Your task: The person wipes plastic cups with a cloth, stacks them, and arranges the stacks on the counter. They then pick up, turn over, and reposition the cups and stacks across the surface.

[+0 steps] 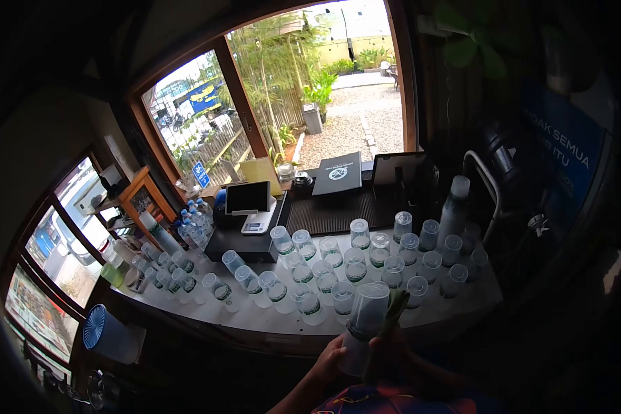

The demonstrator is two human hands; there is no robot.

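My left hand (330, 360) is wrapped round a clear plastic cup (370, 309), held tilted in front of me at the counter's near edge. It may be a stack, as a dark band and a paler lower part show below its upper section. Close against its right side, my right hand (388, 347) is in deep shadow, with its fingers closed on a long greenish strip (395, 307) that I cannot name exactly. Several upturned clear cups with green print, among them a near one (308, 307), stand on the white counter (221, 317) just beyond my hands.
A black cash drawer (238, 245) with a tablet (248, 198) stands behind the cups. Small water bottles (197, 219) are to its left. A tall cup stack (454, 207) rises at the right, near a curved metal pipe (488, 186). A blue-lidded bin (110, 334) stands lower left.
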